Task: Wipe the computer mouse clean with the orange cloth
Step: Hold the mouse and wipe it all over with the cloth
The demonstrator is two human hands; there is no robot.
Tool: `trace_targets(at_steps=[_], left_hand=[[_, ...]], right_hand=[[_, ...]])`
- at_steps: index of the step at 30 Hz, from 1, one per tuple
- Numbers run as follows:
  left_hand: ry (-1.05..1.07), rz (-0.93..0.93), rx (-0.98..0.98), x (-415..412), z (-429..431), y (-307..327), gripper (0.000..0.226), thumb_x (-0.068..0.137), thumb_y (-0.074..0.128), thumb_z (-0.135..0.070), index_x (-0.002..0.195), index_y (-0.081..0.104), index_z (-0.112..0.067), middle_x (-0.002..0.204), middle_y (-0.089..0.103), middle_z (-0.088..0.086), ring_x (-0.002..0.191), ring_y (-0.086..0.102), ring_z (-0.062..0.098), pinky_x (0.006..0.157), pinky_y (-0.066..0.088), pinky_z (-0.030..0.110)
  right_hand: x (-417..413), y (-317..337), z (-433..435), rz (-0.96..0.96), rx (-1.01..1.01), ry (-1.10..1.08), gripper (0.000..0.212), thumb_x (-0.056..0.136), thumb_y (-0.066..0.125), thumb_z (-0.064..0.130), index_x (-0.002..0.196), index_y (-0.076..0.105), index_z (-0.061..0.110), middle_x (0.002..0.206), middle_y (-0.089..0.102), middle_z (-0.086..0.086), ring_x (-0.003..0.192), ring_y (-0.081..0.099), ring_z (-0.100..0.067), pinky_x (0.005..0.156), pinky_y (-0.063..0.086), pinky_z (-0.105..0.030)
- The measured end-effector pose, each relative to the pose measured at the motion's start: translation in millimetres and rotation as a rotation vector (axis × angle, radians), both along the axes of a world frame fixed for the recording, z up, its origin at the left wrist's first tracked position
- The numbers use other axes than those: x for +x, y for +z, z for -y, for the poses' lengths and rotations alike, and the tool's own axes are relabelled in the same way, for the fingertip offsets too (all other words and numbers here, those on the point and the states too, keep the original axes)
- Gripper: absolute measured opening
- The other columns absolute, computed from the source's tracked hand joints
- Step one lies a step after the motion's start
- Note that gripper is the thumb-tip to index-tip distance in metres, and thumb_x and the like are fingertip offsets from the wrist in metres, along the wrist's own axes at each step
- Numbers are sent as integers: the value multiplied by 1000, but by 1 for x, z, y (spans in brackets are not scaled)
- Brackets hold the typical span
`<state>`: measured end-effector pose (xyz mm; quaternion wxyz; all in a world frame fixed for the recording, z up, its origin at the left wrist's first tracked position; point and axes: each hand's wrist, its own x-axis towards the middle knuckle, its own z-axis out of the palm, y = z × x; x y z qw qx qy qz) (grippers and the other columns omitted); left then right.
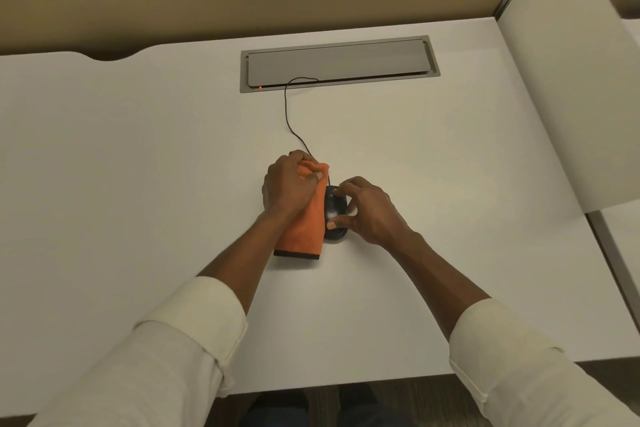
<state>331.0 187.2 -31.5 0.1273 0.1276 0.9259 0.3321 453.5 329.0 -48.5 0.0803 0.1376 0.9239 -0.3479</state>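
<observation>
A black wired computer mouse [333, 215] is seen lying flat on the white table [138, 166], its front end pointed away from the viewer and its thin black cable [289, 114] trailed in a curve toward the far side. The orange cloth [304, 229], edged with a dark hem at its near end, is bunched at the top and draped along the mouse's left side, touching it.

The left side of the computer mouse [333, 215] is covered by the orange cloth [304, 229], and its right edge by the right hand [367, 210]. Part of the cloth is hidden under the left hand [287, 189]. The table [138, 166] is cut off at the left edge.
</observation>
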Motion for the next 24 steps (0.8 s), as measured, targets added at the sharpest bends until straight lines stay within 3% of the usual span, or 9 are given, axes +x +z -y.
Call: trace_targets(at_steps=[13,24], left_hand=[[21,-77,22,73,30,-9,23,94,69,-36,116,61,-33,116,61,-5,99,67,21,83,59,43],[-66,-70,-71,23,2,-2,19,89,72,-37,107,67,-36,112,66,-5,102,68,23,83,53,35]], right_hand=[[1,-3,0,-11,19,4,68,77,91,41,136,66,19,137,60,2,103,66,-21,85,43,-28],[2,0,4,-4,14,4,66,77,89,43,135,67,22,136,59,2,102,66,-21,86,48,-31]])
